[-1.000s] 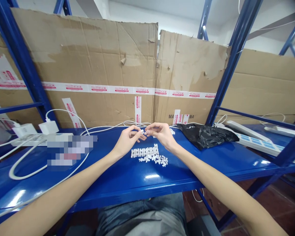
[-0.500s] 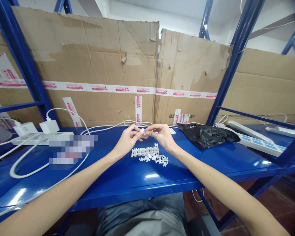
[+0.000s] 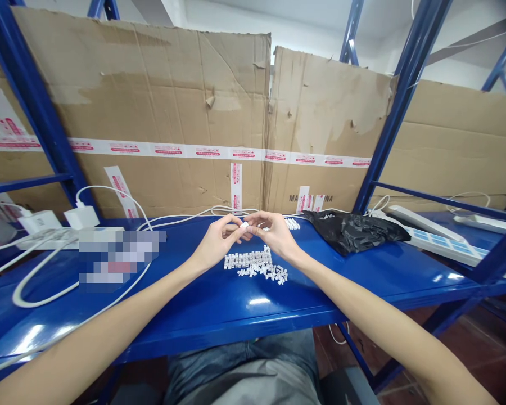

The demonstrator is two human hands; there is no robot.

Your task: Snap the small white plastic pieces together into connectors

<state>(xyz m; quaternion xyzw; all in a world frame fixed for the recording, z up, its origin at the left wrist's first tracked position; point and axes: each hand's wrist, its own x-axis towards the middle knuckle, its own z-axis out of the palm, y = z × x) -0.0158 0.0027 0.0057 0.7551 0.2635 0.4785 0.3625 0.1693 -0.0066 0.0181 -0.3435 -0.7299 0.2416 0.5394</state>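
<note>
Hands barely shifted; left hand [image 3: 217, 241] grip pinched small white piece [image 3: 245, 225], right hand [image 3: 275, 234] grip pinched it too, above pile of white pieces [image 3: 257, 265] on blue shelf [image 3: 219, 306]

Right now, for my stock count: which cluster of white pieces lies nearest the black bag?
The small cluster beyond the right hand, beside the bag; the row and loose pile lie nearer.
</note>
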